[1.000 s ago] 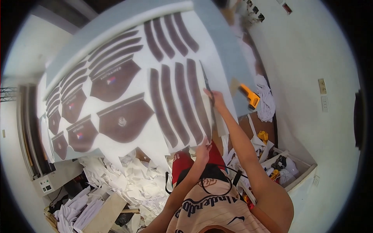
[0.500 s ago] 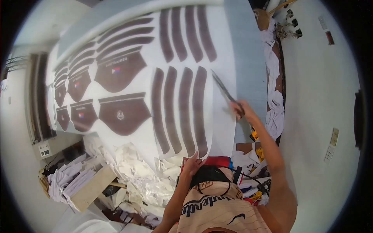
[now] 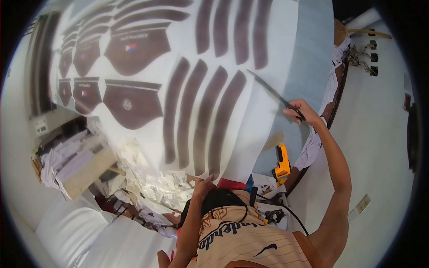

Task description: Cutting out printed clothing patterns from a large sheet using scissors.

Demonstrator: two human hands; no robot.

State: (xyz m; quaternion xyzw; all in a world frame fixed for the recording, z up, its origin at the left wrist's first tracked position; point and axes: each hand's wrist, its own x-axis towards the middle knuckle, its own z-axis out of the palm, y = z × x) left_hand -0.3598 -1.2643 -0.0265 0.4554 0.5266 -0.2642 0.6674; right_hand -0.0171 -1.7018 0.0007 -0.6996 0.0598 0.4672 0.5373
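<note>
Printed pattern sheet [image 3: 164, 67] spread over the tabletop [image 3: 308, 58], near edge at the wearer's lap, and closest in is the left hand [image 3: 203, 187]: its grip is nearly closed, fingertips at that edge below the rightmost curved maroon strip [image 3: 230, 118] (pinching the paper or just steadying it, I cannot tell). Pale paper scraps [image 3: 156, 190] lie heaped below, off to the left. A touch farther, an orange pistol-shaped tool [image 3: 281, 167] sits just right of the sheet.

And there's the change! A second ago the scissors [image 3: 281, 99] ran along the margin beside that strip; now the right hand [image 3: 304, 109] has swung outward, over the bare tabletop, grip curled firmly round the handles. Blades look closed, tip slanting back to the strip's far end. I'd call that a break in the cutting, the outer margin perhaps part-freed, though the cut line is hard to read. Farther on, four more strips [image 3: 243, 31] and, leftward, a shield-shaped panel [image 3: 147, 47] remain within the sheet.
</note>
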